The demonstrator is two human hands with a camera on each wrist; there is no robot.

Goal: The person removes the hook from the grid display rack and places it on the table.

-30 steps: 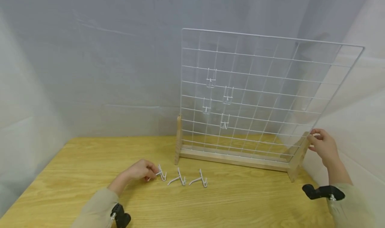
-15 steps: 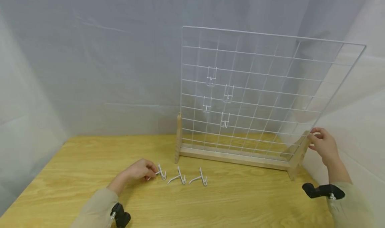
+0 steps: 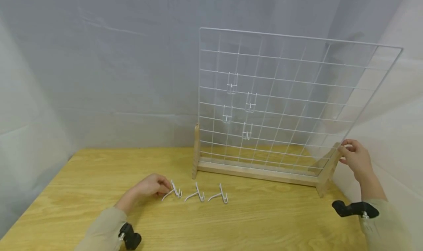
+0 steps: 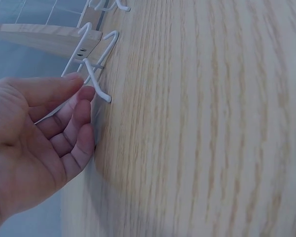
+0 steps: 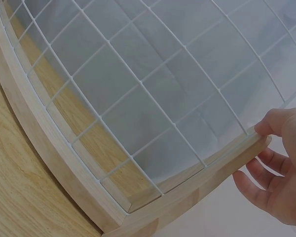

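The leftmost wire hook [image 4: 89, 64] could be knocked askew by the left hand's [image 4: 44, 138] barely parted fingertips, the wooden upright [image 3: 328, 173] being pinched by the right hand [image 3: 357, 160].

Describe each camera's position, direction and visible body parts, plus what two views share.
Head: head-worn, facing forward and down at the wire grid panel; left hand, right hand and sleeves show.
Left wrist: worn there, facing a wire hook; left hand shows.
Right wrist: worn there, facing the wooden stand; right hand shows.
Shared: head and right wrist both see the wire grid panel.
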